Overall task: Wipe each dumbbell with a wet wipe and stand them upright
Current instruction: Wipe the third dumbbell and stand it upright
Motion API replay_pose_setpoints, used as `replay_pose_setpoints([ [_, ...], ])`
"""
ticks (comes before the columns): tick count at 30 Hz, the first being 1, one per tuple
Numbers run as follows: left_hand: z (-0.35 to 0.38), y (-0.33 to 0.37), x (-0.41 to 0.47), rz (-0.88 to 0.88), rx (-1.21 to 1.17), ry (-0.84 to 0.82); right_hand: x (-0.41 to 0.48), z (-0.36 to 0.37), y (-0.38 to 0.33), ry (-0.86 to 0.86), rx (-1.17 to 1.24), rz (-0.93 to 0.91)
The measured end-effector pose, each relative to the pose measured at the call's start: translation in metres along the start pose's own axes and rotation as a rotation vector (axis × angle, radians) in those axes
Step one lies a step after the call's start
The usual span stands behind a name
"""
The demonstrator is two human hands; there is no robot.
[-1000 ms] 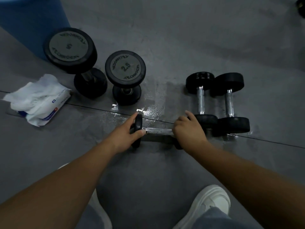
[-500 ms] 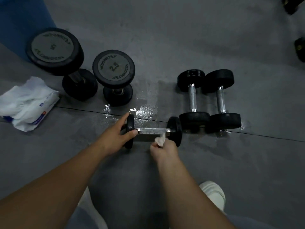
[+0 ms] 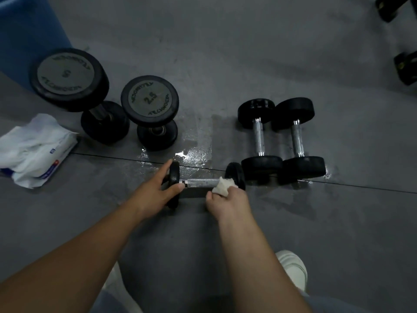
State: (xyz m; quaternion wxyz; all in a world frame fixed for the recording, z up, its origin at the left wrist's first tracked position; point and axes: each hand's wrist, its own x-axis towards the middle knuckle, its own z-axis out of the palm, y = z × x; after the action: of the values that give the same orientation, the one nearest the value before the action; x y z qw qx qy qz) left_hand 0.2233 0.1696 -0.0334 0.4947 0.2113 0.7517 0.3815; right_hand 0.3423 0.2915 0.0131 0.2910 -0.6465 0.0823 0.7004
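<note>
A small black dumbbell (image 3: 203, 182) with a steel handle lies sideways on the grey floor. My left hand (image 3: 155, 193) grips its left end plate. My right hand (image 3: 228, 201) holds a crumpled white wet wipe (image 3: 222, 186) against the right part of the handle. Two more small dumbbells (image 3: 258, 137) (image 3: 297, 138) lie side by side to the right. Two bigger dumbbells stand upright at the left: one marked 5 (image 3: 67, 77) and one marked 2.5 (image 3: 150, 100).
A white wet wipe pack (image 3: 36, 147) lies open on the floor at the left. A blue object (image 3: 27, 30) fills the upper left corner. Wet patches (image 3: 194, 152) shine near the floor seam. More black weights (image 3: 404, 66) sit at the upper right. My white shoe (image 3: 293, 267) shows below.
My right hand came off the dumbbell's right end and now presses the wipe on the handle. The left hand keeps its hold on the left plate.
</note>
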Motion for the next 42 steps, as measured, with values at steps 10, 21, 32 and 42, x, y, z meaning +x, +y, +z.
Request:
replay_pose_setpoints([
  [10,0.001,-0.003,-0.002,-0.003,0.011,0.007,0.024,0.009,-0.032,-0.08,-2.397,-1.685],
  [21,0.0,0.001,-0.001,0.015,0.07,-0.009,0.007,0.004,-0.035,-0.115,-2.79,-1.6],
  [32,-0.013,0.0,-0.007,-0.072,-0.114,-0.175,0.028,-0.005,0.032,-0.538,-1.859,-1.034],
  [42,-0.012,0.003,-0.006,-0.121,-0.23,-0.182,0.045,0.0,0.032,-0.567,-2.106,-1.174],
])
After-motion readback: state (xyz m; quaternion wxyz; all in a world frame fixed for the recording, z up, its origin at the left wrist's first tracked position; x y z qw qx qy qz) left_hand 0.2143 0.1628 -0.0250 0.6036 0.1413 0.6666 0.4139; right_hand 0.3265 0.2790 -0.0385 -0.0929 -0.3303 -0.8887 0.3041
